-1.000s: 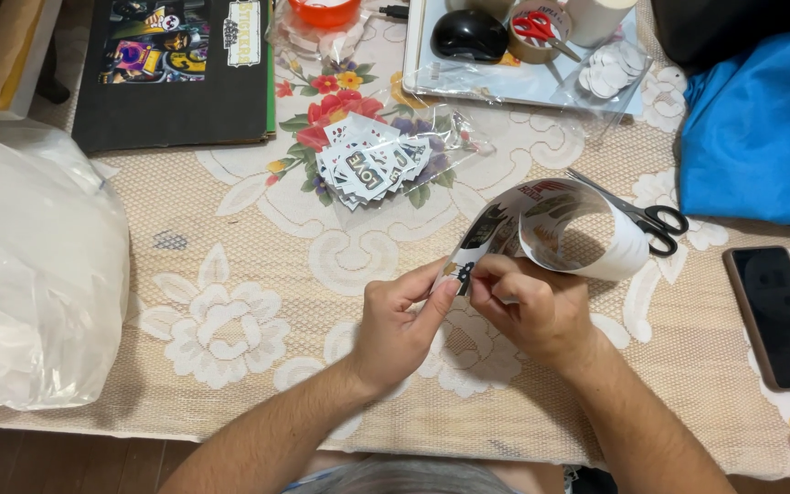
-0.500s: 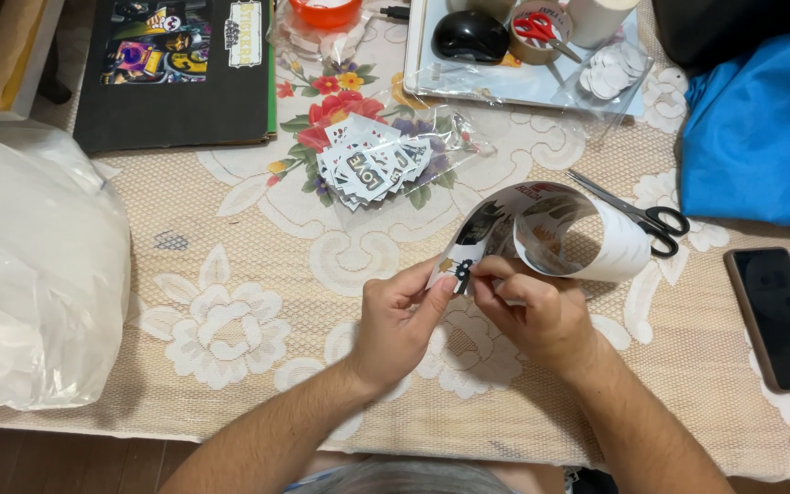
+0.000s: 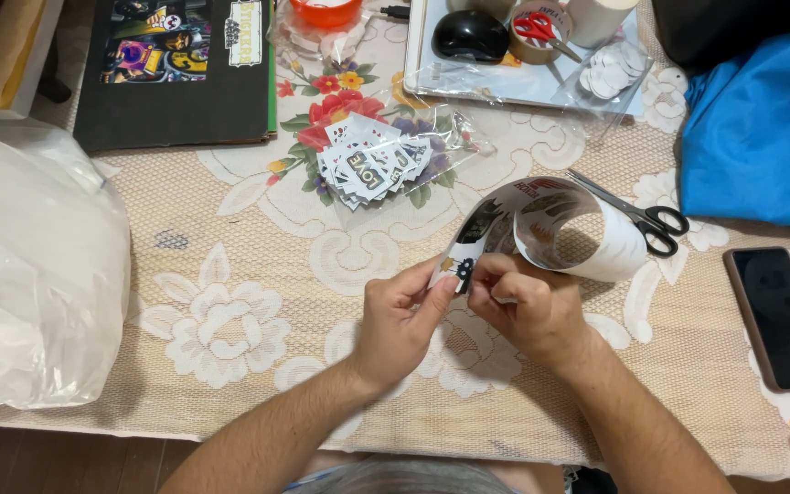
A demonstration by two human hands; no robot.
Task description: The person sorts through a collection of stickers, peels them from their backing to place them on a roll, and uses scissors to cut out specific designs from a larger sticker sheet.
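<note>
A curled white sticker sheet [image 3: 560, 229] with printed pictures arches over the table in front of me. My left hand [image 3: 401, 317] pinches its near edge between thumb and fingers. My right hand [image 3: 525, 304] grips the same edge just to the right, fingertips picking at a small dark sticker [image 3: 463, 270] there. Both hands touch each other above the lace tablecloth [image 3: 258, 274]. A clear bag of cut stickers [image 3: 372, 165] lies beyond the hands.
Black-handled scissors [image 3: 646, 215] lie right of the sheet, a dark phone [image 3: 784, 316] at the right edge. A big white plastic bag [image 3: 34, 274] fills the left. A black box [image 3: 176, 69], a tray [image 3: 432, 69] with a mouse, and blue cloth [image 3: 765, 128] sit at the back.
The hands stay in place; the fingers have worked slightly along the sheet's edge and the curl has shifted a little.
</note>
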